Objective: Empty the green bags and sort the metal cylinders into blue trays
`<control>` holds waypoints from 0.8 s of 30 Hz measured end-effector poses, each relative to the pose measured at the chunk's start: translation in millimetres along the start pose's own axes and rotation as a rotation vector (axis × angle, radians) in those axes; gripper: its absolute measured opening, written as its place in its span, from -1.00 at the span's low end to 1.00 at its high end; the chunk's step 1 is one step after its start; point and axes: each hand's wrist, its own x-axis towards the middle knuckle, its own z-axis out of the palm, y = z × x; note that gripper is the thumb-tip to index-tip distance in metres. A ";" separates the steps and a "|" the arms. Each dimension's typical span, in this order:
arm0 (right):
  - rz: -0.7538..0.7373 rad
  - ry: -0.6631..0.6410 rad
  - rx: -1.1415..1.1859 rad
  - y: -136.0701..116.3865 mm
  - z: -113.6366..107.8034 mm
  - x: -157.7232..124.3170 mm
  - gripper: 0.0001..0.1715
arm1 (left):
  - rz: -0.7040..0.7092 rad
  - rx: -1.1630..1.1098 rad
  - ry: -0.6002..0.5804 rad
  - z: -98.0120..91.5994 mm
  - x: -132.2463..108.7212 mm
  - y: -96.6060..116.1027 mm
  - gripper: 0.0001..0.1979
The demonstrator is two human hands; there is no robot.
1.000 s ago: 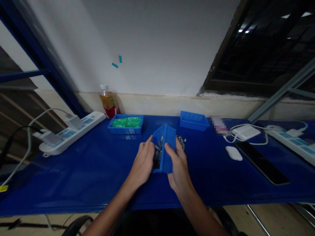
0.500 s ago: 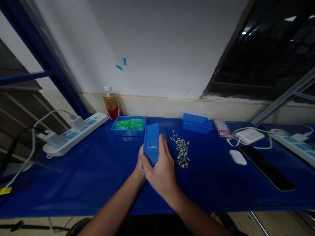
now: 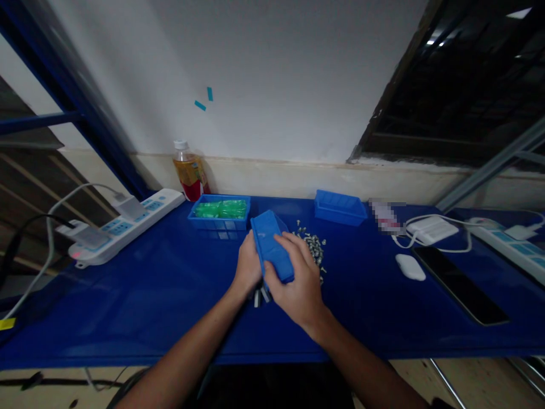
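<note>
A small blue plastic bin (image 3: 272,241) is tipped over between my hands, its underside facing me. My right hand (image 3: 300,278) grips it from the right, with the thumb near its lower edge and the fingers across the bottom. On the left side, my left hand (image 3: 248,262) is closed against the bin's rim, its fingertips hidden behind it. Several grey metal pieces (image 3: 261,296) show beneath the bin's near end. A loose pile of small screws (image 3: 315,250) lies on the table just right of the bin, partly covered by my right hand.
Behind stand a blue bin of green packets (image 3: 219,224), another blue bin (image 3: 339,216) and a drink bottle (image 3: 189,173). A power strip (image 3: 123,227) lies left. On the right are a phone (image 3: 460,287), a white case (image 3: 410,267) and cabled chargers (image 3: 432,230).
My hands have turned and tilted the bin, its near end swinging rightward. Grey metal pieces now show below it. My right hand has shifted right, covering part of the screw pile.
</note>
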 end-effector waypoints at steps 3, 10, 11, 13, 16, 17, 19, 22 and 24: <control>-0.020 0.110 -0.054 12.0 -8.5 4.5 -0.67 | 0.050 0.095 0.011 -3.0 6.3 1.5 -0.49; -0.070 0.041 -0.121 19.2 -12.6 -1.9 -0.46 | 0.122 0.328 -0.028 -1.5 6.7 -1.0 -0.60; -0.088 0.014 -0.130 20.2 -14.6 -3.4 -0.37 | 0.132 0.356 -0.046 -2.4 7.4 -0.7 -0.61; -0.121 -0.021 -0.151 22.8 -20.9 -4.0 -0.38 | 0.166 0.423 -0.072 -5.8 9.4 0.7 -0.63; -0.176 -0.031 -0.199 25.8 -35.6 7.7 -0.56 | 0.246 0.535 -0.098 -13.5 14.9 3.2 -0.63; -0.194 -0.016 -0.219 26.2 -41.3 16.0 -0.59 | 0.274 0.565 -0.114 -15.8 17.7 3.6 -0.61; -0.218 0.046 -0.261 27.6 -51.6 39.4 -0.64 | 0.326 0.611 -0.184 -18.3 24.7 3.7 -0.54; -0.206 0.155 -0.308 38.9 -59.8 87.6 -0.69 | 0.359 0.643 -0.317 -13.5 39.6 4.3 -0.40; -0.135 0.235 -0.329 56.4 -58.2 123.2 -0.71 | 0.383 0.636 -0.369 -4.2 52.6 6.5 -0.35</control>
